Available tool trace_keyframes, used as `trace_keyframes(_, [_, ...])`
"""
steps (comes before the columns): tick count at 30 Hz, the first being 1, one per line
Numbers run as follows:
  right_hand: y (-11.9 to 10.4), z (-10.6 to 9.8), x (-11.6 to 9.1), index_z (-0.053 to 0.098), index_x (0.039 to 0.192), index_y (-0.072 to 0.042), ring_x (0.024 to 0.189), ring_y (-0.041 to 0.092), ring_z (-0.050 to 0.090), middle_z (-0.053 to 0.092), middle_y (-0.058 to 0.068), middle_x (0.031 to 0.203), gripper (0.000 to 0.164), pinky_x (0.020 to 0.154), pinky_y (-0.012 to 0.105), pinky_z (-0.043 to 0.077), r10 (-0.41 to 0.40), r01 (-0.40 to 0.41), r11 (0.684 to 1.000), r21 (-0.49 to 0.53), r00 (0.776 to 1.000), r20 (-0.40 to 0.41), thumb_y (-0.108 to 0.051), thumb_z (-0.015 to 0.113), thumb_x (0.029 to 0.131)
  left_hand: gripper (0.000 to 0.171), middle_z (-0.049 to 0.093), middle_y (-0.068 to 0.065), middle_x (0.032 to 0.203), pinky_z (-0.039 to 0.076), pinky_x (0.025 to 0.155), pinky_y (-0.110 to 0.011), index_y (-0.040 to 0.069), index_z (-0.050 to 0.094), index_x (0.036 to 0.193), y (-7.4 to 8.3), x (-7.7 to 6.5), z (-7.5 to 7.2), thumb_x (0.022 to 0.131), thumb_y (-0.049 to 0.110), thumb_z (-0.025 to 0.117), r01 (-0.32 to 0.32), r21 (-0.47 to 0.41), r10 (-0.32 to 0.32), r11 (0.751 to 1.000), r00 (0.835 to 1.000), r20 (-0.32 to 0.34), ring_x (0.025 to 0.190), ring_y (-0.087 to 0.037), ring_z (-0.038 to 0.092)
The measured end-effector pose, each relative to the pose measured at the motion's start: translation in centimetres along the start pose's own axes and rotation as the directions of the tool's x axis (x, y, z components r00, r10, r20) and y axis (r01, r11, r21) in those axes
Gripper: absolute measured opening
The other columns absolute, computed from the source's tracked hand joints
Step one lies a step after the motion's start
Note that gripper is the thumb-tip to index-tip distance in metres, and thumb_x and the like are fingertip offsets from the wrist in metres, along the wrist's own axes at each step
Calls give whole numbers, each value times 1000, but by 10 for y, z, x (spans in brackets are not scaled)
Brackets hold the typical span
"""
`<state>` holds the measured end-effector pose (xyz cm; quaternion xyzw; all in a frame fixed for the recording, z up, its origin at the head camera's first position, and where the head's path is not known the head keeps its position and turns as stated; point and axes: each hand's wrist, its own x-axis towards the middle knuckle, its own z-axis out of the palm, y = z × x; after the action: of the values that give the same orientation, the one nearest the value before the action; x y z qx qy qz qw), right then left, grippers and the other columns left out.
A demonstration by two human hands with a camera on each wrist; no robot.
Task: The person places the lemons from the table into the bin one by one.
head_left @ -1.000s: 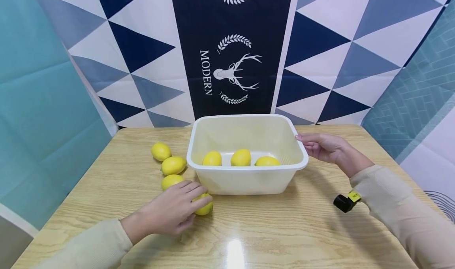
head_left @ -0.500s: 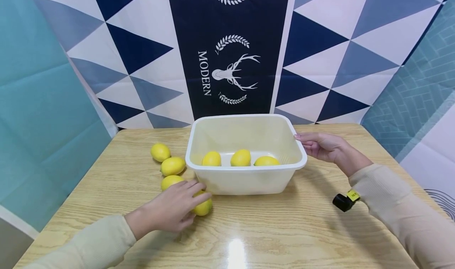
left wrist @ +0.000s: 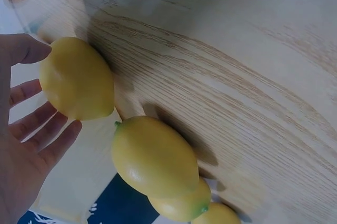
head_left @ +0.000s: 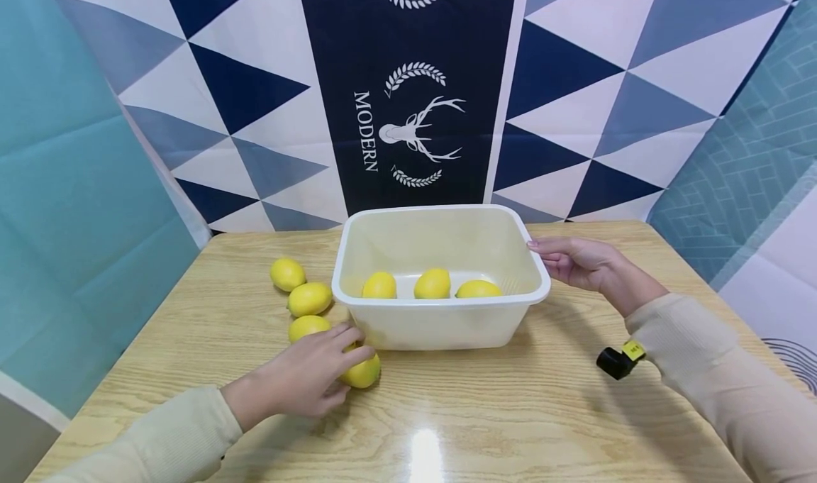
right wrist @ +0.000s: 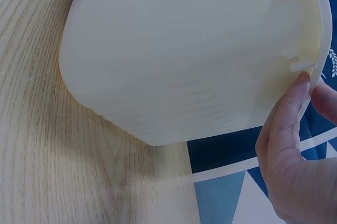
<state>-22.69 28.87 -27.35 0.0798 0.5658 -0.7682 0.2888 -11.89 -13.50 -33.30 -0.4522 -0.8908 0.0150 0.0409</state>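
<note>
My left hand (head_left: 300, 374) is at a yellow lemon (head_left: 362, 369) on the table, by the basin's near left corner. In the left wrist view the thumb touches one side of that lemon (left wrist: 78, 79), and the fingertips curve round its other edge. My right hand (head_left: 587, 264) holds the right rim of a white plastic basin (head_left: 440, 325). The right wrist view has its thumb and fingers on either side of the rim (right wrist: 325, 29). Inside the basin lie three lemons (head_left: 432, 284). Left of it several more form a row, among them a lemon (head_left: 309, 299) close to the basin wall.
The wooden table (head_left: 485, 412) bears everything and reflects a bright light near its front. A patterned cloth (head_left: 408, 93) hangs behind the table's far edge. A teal cloth (head_left: 83, 185) hangs at the left. A black wrist camera (head_left: 615, 362) hangs under the right sleeve.
My left fingers have drawn back slightly across the lemon, so more of it shows. The lemon and basin stay in place, and the right hand keeps its hold. The head view shifts a little.
</note>
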Motion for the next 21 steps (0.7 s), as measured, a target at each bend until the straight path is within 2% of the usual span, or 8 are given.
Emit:
trace_keyframes(11, [1,-1,1,71,92,-11,83,10,73,75,2,87,14,78,20,58,-2,2,1000,0,1000,8,-5,59,93,56,54,-2,118,52,89,-33,17,55,127,2,3,4,74,21,72,36,-41,-37,999,999,-23,109,-17,51])
trace_keyframes(21, [-1,-1,1,71,91,-11,83,10,73,75,2,86,14,78,20,58,4,-4,1000,-1,1000,8,-4,59,92,60,54,-2,120,51,91,-34,17,55,126,2,6,4,69,12,72,59,-67,-60,996,998,-11,106,-18,50])
